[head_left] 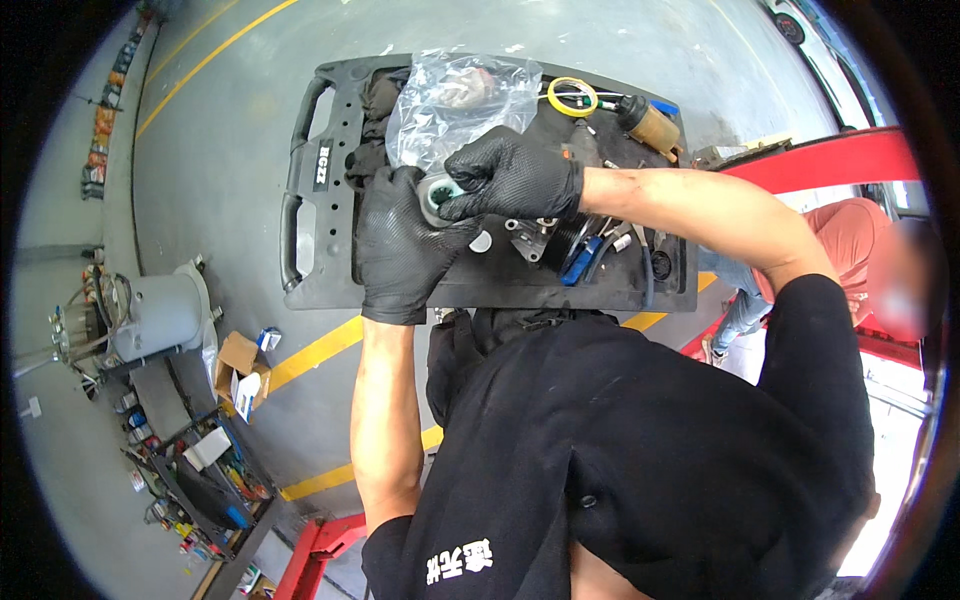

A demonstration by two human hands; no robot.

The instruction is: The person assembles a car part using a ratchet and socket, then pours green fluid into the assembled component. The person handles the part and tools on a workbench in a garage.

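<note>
Both my hands wear black textured gloves and meet over the cart top. My left hand is closed round a small round light-grey part with a dark, greenish opening facing up. From the right, my right hand comes in with curled fingers. Its thumb and fingertips press at the right side of the same part and cover some of it. A clear plastic bag lies just beyond my hands. Below my right hand are metal fittings and a blue-handled tool. Close by is a small pale disc.
The black tool cart also bears a yellow tape roll, an amber cylindrical canister and dark cloth. A person sits at the right beside a red lift arm. Left stand a grey tank and an open carton.
</note>
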